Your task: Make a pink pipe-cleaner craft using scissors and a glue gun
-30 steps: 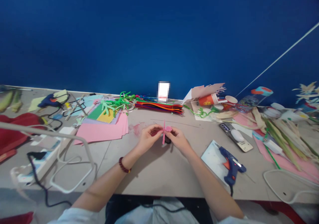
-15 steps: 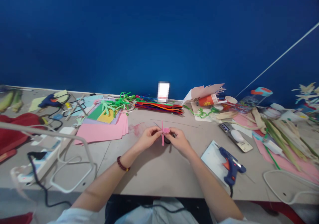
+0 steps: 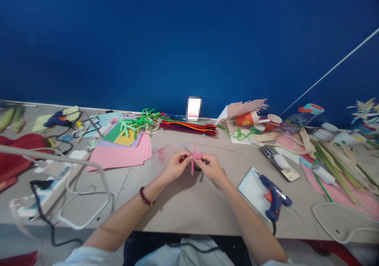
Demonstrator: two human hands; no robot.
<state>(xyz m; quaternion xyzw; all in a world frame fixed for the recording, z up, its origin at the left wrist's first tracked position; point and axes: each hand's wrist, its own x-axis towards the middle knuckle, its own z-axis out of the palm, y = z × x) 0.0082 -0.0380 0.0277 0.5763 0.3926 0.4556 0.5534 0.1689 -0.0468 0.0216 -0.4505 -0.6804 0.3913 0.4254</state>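
Both hands meet at the middle of the table, holding a pink chenille pipe cleaner (image 3: 192, 166) upright between them. Its tightly coiled pink end (image 3: 197, 155) sits against the fingertips of my right hand (image 3: 212, 167). My left hand (image 3: 177, 165) pinches the stem from the other side, and a dark red bead bracelet (image 3: 145, 196) circles that wrist. Under the hands shows a black rounded object (image 3: 197, 168), partly hidden, and a thin metal point (image 3: 186, 149) sticks out past my left fingers. What these two belong to is hidden.
A stack of pink and coloured paper (image 3: 118, 156) and green pipe-cleaner shapes (image 3: 136, 124) lie to the left, with a bundle of multicoloured pipe cleaners (image 3: 189, 128) behind. A blue glue gun (image 3: 274, 197) lies right, beside a phone (image 3: 280, 163). A power strip (image 3: 44, 195) sits far left.
My hands have shifted only slightly. The pink stem now leans a little differently, with the coil closer to its top, and the thin metal point shows beside my left fingers.
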